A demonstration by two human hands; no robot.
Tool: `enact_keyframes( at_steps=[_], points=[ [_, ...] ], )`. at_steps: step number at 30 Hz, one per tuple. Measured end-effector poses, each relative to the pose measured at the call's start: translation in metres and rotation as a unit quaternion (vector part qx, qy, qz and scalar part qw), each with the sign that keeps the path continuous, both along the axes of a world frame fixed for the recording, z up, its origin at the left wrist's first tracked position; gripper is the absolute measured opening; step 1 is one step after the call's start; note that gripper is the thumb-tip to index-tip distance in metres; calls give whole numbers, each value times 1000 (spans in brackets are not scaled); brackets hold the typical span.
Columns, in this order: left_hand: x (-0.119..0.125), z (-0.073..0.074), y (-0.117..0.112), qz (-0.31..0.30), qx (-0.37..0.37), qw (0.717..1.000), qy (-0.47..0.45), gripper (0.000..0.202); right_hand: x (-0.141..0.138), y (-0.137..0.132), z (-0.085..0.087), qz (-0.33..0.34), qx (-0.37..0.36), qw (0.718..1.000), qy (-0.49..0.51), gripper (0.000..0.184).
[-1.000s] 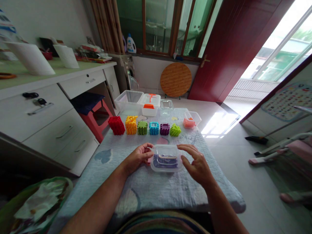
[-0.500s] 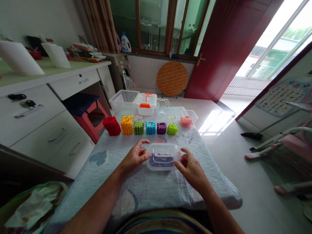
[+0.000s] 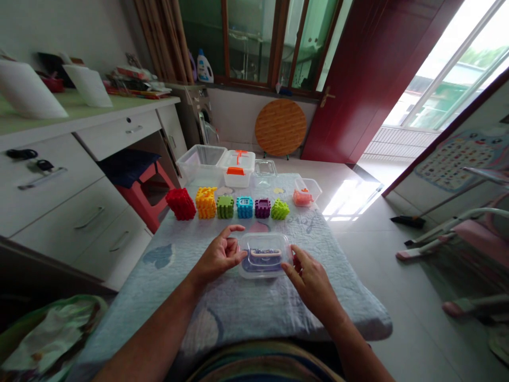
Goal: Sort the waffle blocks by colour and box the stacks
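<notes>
A clear plastic box (image 3: 263, 272) with a clear lid sits on the cloth-covered table before me. Inside show purple-blue contents and a long pale piece, blurred through the plastic. At its left side is my left hand (image 3: 220, 254), thumb tip at the lid's edge, forefinger stretched out apart from it and the other fingers curled. My right hand (image 3: 312, 276) has the box's right edge between thumb and forefinger. Beyond stands a row of interlocking-piece cubes: red (image 3: 181, 203), yellow (image 3: 205, 202), dark green (image 3: 225, 207), blue (image 3: 244, 207), purple (image 3: 262, 208) and lime green (image 3: 280, 209).
At the table's far end are an open clear bin (image 3: 202, 165), a lidded box with orange clips (image 3: 237, 178) and a clear lid (image 3: 265, 167). An open container with orange-pink pieces (image 3: 303, 198) stands at the far right. A pink stool (image 3: 145, 193) is left of the table.
My right forefinger has come in against the box's right edge. My left hand keeps nearly the same pose. The whole view has shifted slightly.
</notes>
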State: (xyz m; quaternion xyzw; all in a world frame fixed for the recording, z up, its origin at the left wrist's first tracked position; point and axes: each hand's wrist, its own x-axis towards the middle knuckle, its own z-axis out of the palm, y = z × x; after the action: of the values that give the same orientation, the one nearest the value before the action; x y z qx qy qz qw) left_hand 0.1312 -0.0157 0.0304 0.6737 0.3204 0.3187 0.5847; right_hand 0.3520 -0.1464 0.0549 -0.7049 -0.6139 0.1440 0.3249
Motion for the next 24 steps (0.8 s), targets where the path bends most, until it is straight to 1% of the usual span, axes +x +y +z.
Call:
enact_keyframes(
  at_steps=[7, 11, 15, 19, 21, 24],
  points=[
    [-1, 3, -3, -7, 63, 998, 20, 54, -1, 2, 4, 13, -15, 999, -36, 36],
    [-1, 3, -7, 11, 123, 991, 45, 49, -1, 3, 6, 14, -24, 998, -50, 36],
    [-1, 0, -11, 43, 207, 975, 69, 44, 0, 4, 5, 15, -28, 999, -43, 38],
    [-1, -2, -14, 56, 280, 954, 85, 45, 1, 6, 5, 20, -27, 999, -39, 36],
    [-1, -2, -15, 60, 277, 955, 83, 44, 0, 6, 5, 21, -25, 999, -34, 35],
    [0, -2, -15, 68, 221, 971, 61, 42, 2, 6, 4, 14, -22, 1000, -13, 35]
  ],
)
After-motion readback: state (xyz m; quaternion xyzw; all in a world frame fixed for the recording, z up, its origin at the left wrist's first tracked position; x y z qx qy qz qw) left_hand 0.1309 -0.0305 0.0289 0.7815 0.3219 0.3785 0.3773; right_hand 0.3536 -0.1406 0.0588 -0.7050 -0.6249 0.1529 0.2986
